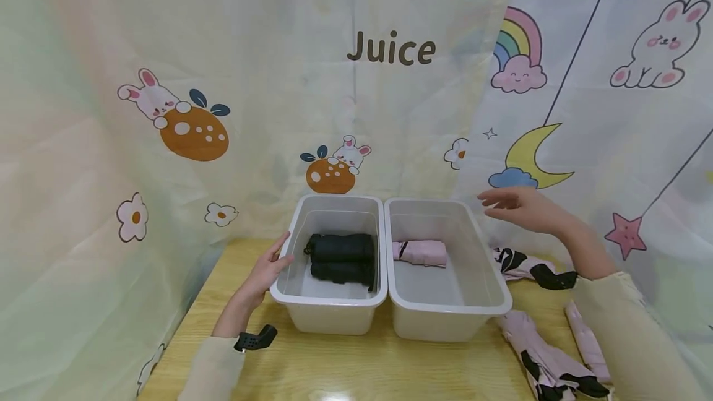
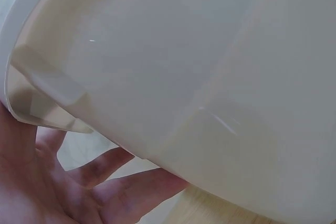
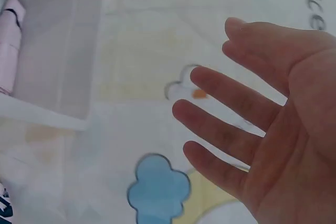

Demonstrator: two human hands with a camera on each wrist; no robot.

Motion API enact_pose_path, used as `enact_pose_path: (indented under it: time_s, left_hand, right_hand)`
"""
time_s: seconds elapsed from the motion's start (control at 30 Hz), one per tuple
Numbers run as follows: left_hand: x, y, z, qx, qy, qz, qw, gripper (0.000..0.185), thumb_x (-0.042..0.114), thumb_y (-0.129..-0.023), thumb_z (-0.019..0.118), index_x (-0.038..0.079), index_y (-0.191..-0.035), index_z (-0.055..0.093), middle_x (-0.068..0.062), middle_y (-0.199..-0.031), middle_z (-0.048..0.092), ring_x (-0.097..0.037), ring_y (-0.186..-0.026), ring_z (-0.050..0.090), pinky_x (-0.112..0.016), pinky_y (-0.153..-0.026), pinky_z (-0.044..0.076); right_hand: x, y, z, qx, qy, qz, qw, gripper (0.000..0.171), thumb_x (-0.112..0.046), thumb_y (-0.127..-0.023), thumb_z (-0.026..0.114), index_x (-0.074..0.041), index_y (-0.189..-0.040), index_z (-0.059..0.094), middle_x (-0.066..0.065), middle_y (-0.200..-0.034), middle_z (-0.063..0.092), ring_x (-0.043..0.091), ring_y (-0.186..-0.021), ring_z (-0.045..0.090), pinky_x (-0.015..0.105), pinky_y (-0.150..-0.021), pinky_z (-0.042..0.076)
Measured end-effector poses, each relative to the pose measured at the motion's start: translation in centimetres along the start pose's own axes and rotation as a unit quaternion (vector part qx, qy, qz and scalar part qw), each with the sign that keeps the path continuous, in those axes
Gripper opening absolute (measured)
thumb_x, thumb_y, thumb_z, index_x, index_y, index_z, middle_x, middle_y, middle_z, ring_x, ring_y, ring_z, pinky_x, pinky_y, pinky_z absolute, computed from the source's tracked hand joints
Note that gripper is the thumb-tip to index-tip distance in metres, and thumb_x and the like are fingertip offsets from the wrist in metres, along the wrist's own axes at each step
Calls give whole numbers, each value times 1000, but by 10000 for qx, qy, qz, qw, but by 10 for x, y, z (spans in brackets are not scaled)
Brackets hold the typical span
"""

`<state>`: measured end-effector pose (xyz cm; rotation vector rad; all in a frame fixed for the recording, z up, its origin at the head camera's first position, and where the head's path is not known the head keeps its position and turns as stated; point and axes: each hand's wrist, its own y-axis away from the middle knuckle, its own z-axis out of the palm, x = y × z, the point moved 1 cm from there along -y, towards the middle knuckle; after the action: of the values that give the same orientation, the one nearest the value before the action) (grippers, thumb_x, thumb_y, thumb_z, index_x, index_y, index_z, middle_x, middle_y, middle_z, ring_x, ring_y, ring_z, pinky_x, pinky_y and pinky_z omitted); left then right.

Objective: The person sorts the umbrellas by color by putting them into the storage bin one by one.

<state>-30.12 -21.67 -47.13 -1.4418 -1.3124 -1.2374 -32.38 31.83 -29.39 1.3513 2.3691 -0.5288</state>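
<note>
My left hand (image 1: 264, 274) grips the left rim of a white plastic bin (image 1: 328, 317), thumb over the edge and fingers against the outside wall. In the left wrist view its fingers (image 2: 142, 190) press just under the rim. Two black rolled bundles (image 1: 341, 246), like folded umbrellas, lie in that bin. A second white bin (image 1: 440, 327) stands beside it and contains one pink roll with a black strap (image 1: 426, 253). Up in the air past that bin's right rim is my right hand (image 1: 523, 208), holding nothing, fingers extended and spread in the right wrist view.
On the wooden table (image 1: 445, 376), right of the bins, lie a pink-and-black bundle (image 1: 529, 265), a larger loose one (image 1: 548, 357) nearer me and a slim pink roll (image 1: 587, 342). A printed curtain (image 1: 267, 79) hangs close behind the bins.
</note>
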Motion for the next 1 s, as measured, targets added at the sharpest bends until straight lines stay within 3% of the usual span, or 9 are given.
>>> enact_pose_path:
  time_s: [0.1,0.23,0.37,0.53,0.67,0.77,0.83,0.9,1.0]
  left_hand:
    - [0,-2,1,92,17,13,10000,63,23,-101,53,29,-156,22,-25,-152,29,-46,-123,45,-50,-84,50]
    - [4,-6,0,67,-11,98,9999,63,22,-102,52,28,-156,22,-26,-152,28,-47,-123,44,-52,-85,49]
    - [8,-7,-2,25,-28,113,9999,63,23,-102,51,28,-157,19,-26,-152,27,-47,-124,44,-52,-85,50]
    - [9,-6,-4,3,59,85,9999,64,24,-102,52,27,-157,19,-27,-152,28,-49,-124,43,-54,-86,49]
    - [8,-8,-4,8,64,83,9999,63,24,-102,51,28,-157,20,-26,-152,28,-48,-125,43,-52,-85,49]
    - [5,-8,-3,81,-1,58,10000,61,24,-102,51,30,-156,22,-25,-152,29,-47,-124,44,-50,-84,50]
    - [2,-7,-3,86,-12,86,9999,61,24,-102,51,30,-156,22,-25,-151,30,-47,-124,44,-51,-85,50]
    - [1,-5,-2,76,16,48,10000,61,23,-102,51,29,-156,22,-25,-151,30,-48,-124,44,-52,-86,49]
    - [0,-3,0,24,72,48,10000,62,22,-102,51,28,-156,21,-27,-151,29,-49,-124,43,-56,-88,47]
  right_hand:
    - [4,24,-11,350,2,-19,9994,38,-21,-95,65,-5,-129,62,15,-120,65,28,-102,64,35,-75,55]
    - [11,57,-12,520,251,103,9983,29,-18,-95,66,-7,-122,66,14,-117,66,16,-97,64,28,-71,53]
    - [23,87,3,297,473,411,9976,36,-24,-94,66,-7,-126,63,17,-120,63,25,-100,64,42,-73,53]
    - [47,113,36,-22,467,715,9963,49,-30,-92,69,-1,-130,59,23,-122,61,42,-102,60,60,-76,48]
    - [72,130,71,-56,192,776,9968,45,-28,-89,71,0,-124,63,23,-120,61,45,-98,60,59,-73,50]
    - [84,144,100,-21,-52,1087,9941,46,-29,-89,72,-1,-124,63,25,-123,59,48,-99,59,58,-73,49]
    - [89,153,119,25,-73,1345,9909,53,-33,-88,72,1,-126,60,27,-124,58,48,-101,58,58,-76,49]
    - [93,162,134,-152,-53,1831,9830,66,-40,-86,73,4,-132,54,30,-126,55,49,-103,57,57,-76,50]
    - [98,174,151,-394,126,2121,9764,81,-46,-84,73,9,-136,46,33,-124,54,48,-104,57,57,-75,50]
